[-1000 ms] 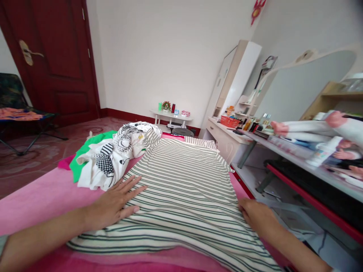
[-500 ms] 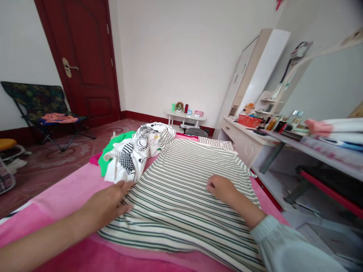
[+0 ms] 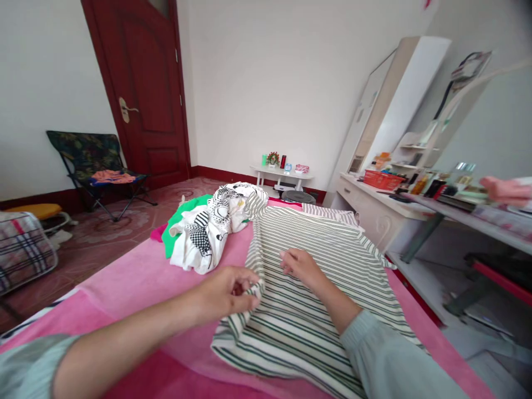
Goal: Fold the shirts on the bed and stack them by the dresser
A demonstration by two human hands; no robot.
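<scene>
A white garment with dark green stripes (image 3: 328,266) lies spread on a pink bed cover (image 3: 137,288). My left hand (image 3: 226,291) pinches the garment's left edge and has lifted it a little inward. My right hand (image 3: 301,265) rests on the middle of the striped cloth with its fingers curled and pressed down. Both forearms reach in from the near edge, the right one in a pale green sleeve.
A heap of black-and-white patterned and green clothes (image 3: 208,227) lies at the far left of the bed. A dressing table (image 3: 374,202) and shelves with bottles stand to the right. A folding chair (image 3: 93,166), a red door (image 3: 141,88) and a small white table (image 3: 282,173) stand beyond.
My left hand went from lying flat at the garment's left edge to pinching it and drawing it inward. My right hand moved from the right edge to the middle. The view turned left.
</scene>
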